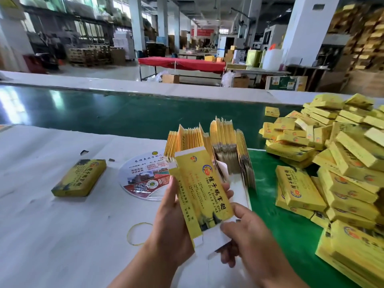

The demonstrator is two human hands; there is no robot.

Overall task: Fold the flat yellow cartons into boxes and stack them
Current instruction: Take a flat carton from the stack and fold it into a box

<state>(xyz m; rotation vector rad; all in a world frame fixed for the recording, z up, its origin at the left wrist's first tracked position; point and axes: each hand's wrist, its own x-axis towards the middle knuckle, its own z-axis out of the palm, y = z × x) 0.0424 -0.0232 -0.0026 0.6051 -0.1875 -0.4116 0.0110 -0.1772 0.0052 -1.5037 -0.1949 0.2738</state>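
Note:
I hold one yellow carton (202,190) up in front of me, partly opened into a sleeve with its white end flaps showing. My left hand (170,223) grips its left side, thumb on the front face. My right hand (247,231) pinches the white flap at its lower end. Just behind it a bundle of flat yellow cartons (226,146) stands on edge. A large heap of folded yellow boxes (336,163) covers the green belt at the right.
One folded box (80,177) lies alone on the white table (52,235) to the left. A round printed fan (143,177) and a yellow rubber band (137,233) lie near my hands. The green conveyor belt (124,113) runs across behind the table.

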